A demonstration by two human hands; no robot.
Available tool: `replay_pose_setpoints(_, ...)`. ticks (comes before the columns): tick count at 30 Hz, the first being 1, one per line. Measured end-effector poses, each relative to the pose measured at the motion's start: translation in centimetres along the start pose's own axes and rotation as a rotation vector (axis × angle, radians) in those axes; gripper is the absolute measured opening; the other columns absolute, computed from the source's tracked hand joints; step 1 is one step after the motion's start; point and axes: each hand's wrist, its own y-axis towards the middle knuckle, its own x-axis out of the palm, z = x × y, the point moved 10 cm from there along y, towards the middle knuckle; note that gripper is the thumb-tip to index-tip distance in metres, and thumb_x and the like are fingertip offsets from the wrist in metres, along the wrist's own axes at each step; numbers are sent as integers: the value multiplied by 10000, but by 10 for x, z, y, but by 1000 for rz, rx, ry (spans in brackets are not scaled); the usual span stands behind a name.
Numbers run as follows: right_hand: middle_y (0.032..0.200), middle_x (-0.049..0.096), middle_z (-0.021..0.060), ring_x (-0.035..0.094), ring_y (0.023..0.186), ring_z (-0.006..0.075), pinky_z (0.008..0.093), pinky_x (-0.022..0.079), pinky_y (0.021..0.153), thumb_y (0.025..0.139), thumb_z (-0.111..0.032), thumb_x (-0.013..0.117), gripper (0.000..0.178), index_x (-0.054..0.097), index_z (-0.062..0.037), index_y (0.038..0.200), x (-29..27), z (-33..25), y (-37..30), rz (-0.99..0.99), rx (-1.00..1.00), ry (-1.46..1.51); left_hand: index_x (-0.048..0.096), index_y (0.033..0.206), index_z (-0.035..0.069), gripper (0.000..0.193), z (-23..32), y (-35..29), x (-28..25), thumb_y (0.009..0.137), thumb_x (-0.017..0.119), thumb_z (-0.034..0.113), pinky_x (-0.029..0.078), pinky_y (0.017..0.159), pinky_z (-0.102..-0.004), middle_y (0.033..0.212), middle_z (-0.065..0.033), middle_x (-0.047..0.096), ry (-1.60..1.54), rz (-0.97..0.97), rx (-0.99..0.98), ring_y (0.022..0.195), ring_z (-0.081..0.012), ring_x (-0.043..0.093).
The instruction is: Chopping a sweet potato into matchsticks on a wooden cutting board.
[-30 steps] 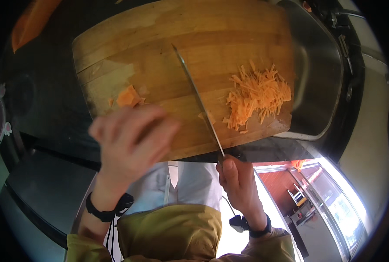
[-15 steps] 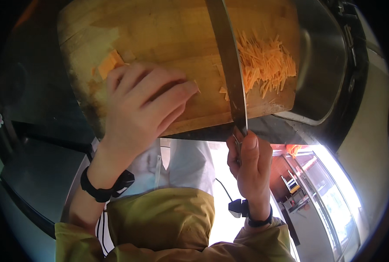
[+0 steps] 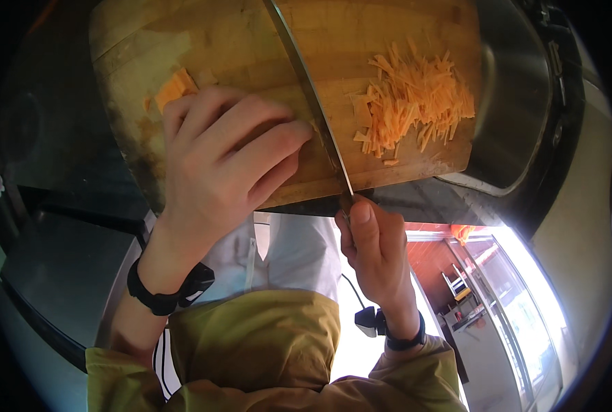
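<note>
My right hand point(image 3: 375, 244) is closed round the handle of a kitchen knife point(image 3: 313, 96), a broad one whose long blade slants up and left across the wooden cutting board point(image 3: 251, 34). Just left of the blade, my left hand point(image 3: 227, 151) rests palm down on the board with its fingers curled. Whatever lies beneath those fingers is hidden. A block of orange vegetable point(image 3: 176, 87), perhaps carrot, sits by the outer fingers of that hand. On the board's right part lies a loose pile of thin orange shreds point(image 3: 416, 99).
A metal sink basin point(image 3: 515, 117) lies right of the board, partly under its edge. The dark counter point(image 3: 45, 144) extends to the left. Black bands with small devices are on both wrists. A glass-fronted cabinet or door point(image 3: 519, 323) stands at the lower right.
My right hand has moved the knife left, away from the shreds and close to my left fingers. The shred pile now shows fully. My left hand has barely moved.
</note>
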Motion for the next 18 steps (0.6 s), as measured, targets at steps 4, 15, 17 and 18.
replay_pose_setpoints(4, 556, 423, 132, 321, 498, 227, 365, 333, 489, 1065, -281, 477, 408, 537, 45, 827, 2, -2, 1, -25, -16, -4, 731, 905, 170, 325, 0, 0, 0, 609, 799, 55, 387, 790, -322, 869, 50, 653, -3, -7, 3, 812, -203, 577)
replay_pose_setpoints(15, 553, 390, 153, 273, 519, 237, 377, 320, 478, 1054, -261, 515, 416, 502, 42, 769, 3, -11, 2, 89, -63, -64, 724, 900, 159, 301, -2, 2, 0, 625, 794, 58, 386, 771, -328, 870, 44, 656, -15, -12, 0, 811, -212, 574)
replay_pose_setpoints(17, 565, 412, 12, 366, 521, 89, 287, 302, 486, 1086, -437, 359, 571, 466, -19, 712, 9, -6, 3, 58, -91, -98, 720, 896, 156, 292, -2, 2, 1, 630, 793, 57, 385, 768, -331, 873, 43, 656, -10, 8, 0, 810, -214, 572)
replay_pose_setpoints(18, 563, 410, 6, 359, 521, 89, 284, 297, 485, 1089, -426, 356, 563, 473, -17, 719, 11, -1, 1, 43, -66, -89, 719, 894, 153, 286, -1, -1, 2, 635, 792, 56, 383, 770, -333, 880, 41, 657, -25, 2, -12, 816, -216, 570)
